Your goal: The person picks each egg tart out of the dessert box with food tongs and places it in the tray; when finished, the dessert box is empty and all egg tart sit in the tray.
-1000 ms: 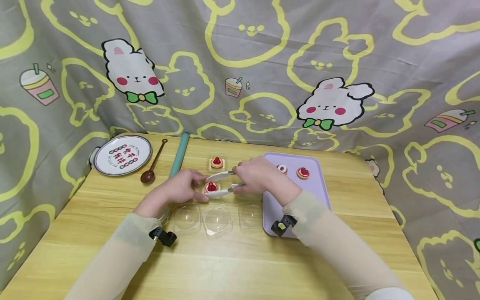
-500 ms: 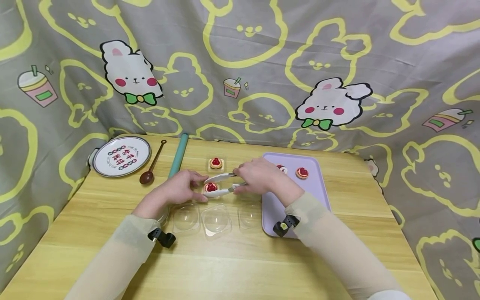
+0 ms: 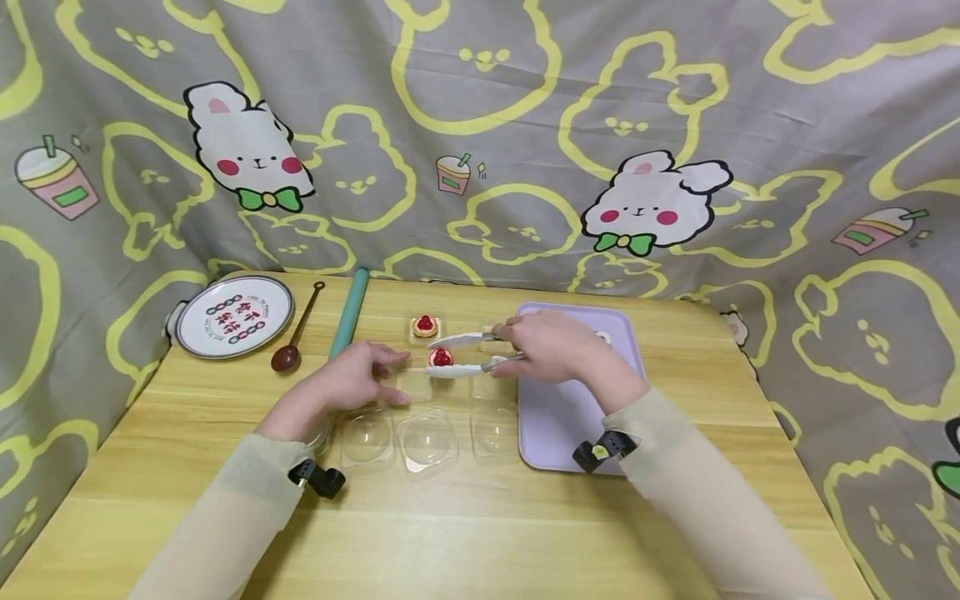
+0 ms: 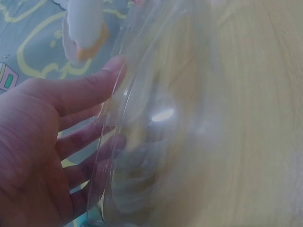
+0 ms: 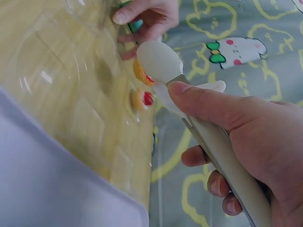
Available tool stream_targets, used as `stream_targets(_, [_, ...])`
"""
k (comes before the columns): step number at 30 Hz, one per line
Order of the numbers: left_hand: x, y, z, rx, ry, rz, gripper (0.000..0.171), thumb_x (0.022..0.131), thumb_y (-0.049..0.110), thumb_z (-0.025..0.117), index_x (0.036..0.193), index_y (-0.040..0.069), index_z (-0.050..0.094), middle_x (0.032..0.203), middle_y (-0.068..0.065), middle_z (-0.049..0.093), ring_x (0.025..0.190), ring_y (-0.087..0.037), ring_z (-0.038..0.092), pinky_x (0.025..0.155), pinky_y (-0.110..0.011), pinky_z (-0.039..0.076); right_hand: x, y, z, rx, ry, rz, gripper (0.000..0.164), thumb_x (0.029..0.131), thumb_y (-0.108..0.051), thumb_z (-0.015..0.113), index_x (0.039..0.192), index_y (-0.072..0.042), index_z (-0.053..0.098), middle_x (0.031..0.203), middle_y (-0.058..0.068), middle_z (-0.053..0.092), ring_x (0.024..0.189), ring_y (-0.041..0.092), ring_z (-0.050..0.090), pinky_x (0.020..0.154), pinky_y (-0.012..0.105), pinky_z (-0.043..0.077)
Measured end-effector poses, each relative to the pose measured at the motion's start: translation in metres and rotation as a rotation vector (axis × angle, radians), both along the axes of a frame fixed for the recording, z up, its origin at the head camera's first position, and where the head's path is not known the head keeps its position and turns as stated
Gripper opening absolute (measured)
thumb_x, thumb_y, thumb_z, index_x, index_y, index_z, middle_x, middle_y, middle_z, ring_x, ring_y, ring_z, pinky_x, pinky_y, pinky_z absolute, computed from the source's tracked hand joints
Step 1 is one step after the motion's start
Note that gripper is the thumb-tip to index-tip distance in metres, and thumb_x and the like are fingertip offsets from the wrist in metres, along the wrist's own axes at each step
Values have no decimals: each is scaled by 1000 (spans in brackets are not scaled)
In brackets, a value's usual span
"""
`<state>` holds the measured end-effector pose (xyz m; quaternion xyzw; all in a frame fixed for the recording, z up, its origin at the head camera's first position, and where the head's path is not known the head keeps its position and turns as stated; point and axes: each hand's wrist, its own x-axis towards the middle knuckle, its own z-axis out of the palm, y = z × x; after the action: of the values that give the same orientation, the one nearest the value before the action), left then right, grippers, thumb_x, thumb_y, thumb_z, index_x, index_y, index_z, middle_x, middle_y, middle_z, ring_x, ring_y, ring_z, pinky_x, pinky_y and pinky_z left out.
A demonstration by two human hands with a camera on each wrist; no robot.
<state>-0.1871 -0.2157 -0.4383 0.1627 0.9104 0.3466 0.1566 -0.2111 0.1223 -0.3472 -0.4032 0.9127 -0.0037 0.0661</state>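
Note:
In the head view my right hand (image 3: 551, 343) grips a pair of tongs (image 3: 465, 369) with white tips. A small red-topped tart (image 3: 441, 357) sits between those tips, above the clear boxes; in the right wrist view the tart (image 5: 141, 73) shows its golden crust beside the white tip. My left hand (image 3: 356, 377) is spread beside a clear plastic box (image 3: 415, 385), thumb and index finger apart. From the left wrist, the thumb and fingers (image 4: 87, 92) lie along the rim of a clear domed lid (image 4: 156, 137). Another tart (image 3: 425, 326) rests in a clear box farther back.
A lilac tray (image 3: 555, 433) lies right, under my right hand, with a white-topped piece (image 3: 602, 337) partly hidden. Several clear domed lids (image 3: 427, 439) line the front. A plate (image 3: 232, 317), a brown ladle (image 3: 287, 357) and a teal roll (image 3: 349, 315) stand left.
My right hand has moved right and slightly back with the tongs, carrying the tart away from its clear box. The left hand keeps nearly the same place beside that box.

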Motion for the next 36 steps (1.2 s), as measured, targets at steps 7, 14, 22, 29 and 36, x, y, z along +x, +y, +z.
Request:
stream_targets(7, [-1, -1, -1, 14, -4, -5, 79, 80, 32, 95, 148, 8, 62, 149, -17, 59, 112, -27, 64, 101, -49, 53, 6, 40, 9, -49, 7, -54, 48, 96, -54, 76, 121, -13, 71, 92, -3, 67, 76, 15, 60, 70, 38, 54])
stream_targets(14, [-1, 0, 2, 20, -5, -6, 78, 81, 31, 95, 148, 7, 62, 148, -18, 60, 112, -29, 65, 101, -50, 52, 14, 79, 13, -51, 25, -104, 59, 95, -57, 75, 130, -10, 72, 96, -4, 68, 78, 14, 62, 75, 42, 56])
stream_targets(22, [0, 0, -1, 30, -8, -2, 77, 81, 31, 94, 147, 7, 62, 147, -18, 61, 112, -29, 64, 101, -51, 52, 25, 122, 8, -10, 28, -178, 67, 95, -59, 74, 136, -6, 70, 100, 1, 70, 72, 17, 60, 70, 43, 55])
stream_targets(29, [0, -1, -1, 42, -15, -3, 78, 82, 31, 94, 148, 7, 61, 148, -19, 60, 113, -30, 64, 102, -52, 52, 29, 145, -4, 19, 14, -234, 68, 93, -59, 76, 133, -4, 71, 91, -1, 68, 70, 15, 55, 66, 40, 50])
stream_targets(36, [-1, 0, -1, 33, -14, -3, 77, 83, 31, 94, 149, 7, 61, 149, -19, 59, 113, -30, 64, 102, -52, 52, 26, 156, -15, 34, 1, -260, 59, 94, -53, 78, 128, -6, 72, 84, -5, 61, 67, 15, 51, 61, 38, 45])
